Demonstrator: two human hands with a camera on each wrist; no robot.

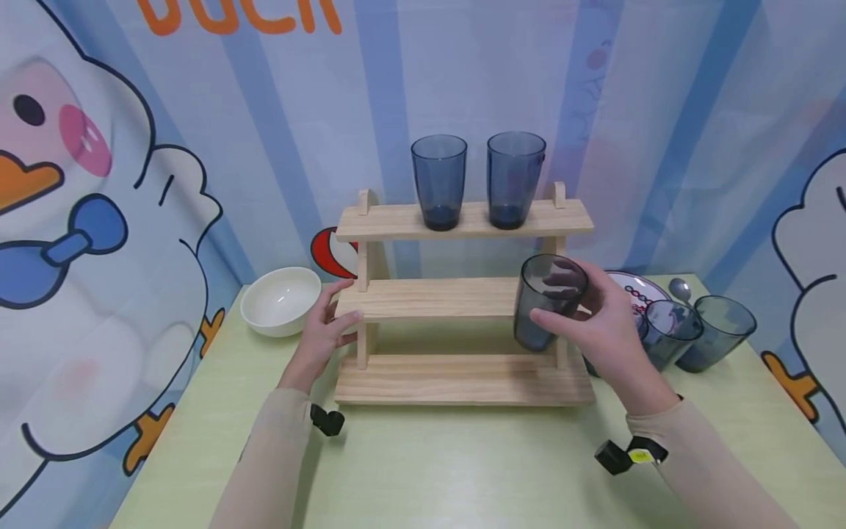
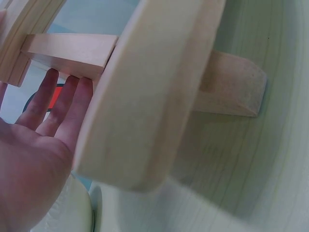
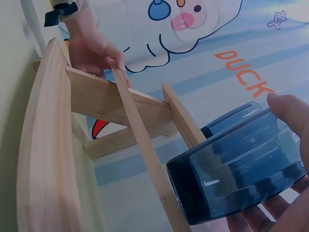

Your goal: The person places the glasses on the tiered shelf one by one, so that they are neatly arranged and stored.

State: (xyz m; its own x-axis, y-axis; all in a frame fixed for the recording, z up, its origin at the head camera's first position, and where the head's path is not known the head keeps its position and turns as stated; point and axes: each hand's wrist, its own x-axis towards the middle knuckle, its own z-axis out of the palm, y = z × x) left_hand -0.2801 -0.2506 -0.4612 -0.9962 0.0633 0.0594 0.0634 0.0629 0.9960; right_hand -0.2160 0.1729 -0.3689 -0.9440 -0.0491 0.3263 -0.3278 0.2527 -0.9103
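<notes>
My right hand grips a blue-tinted glass tumbler near its rim, thumb on the near side. In the head view the tumbler overlaps the right end of the middle shelf; the right wrist view shows its dark base close to a shelf board. A three-tier wooden rack stands on the table. At its left end my left hand holds the middle shelf and its side support, with fingertips touching the wood in the left wrist view. Two similar tumblers stand upright on the top shelf.
Left of the rack sits a white bowl. To the right, behind and beside my right hand, are more tinted tumblers, a patterned plate and a metal spoon. A printed curtain hangs close behind.
</notes>
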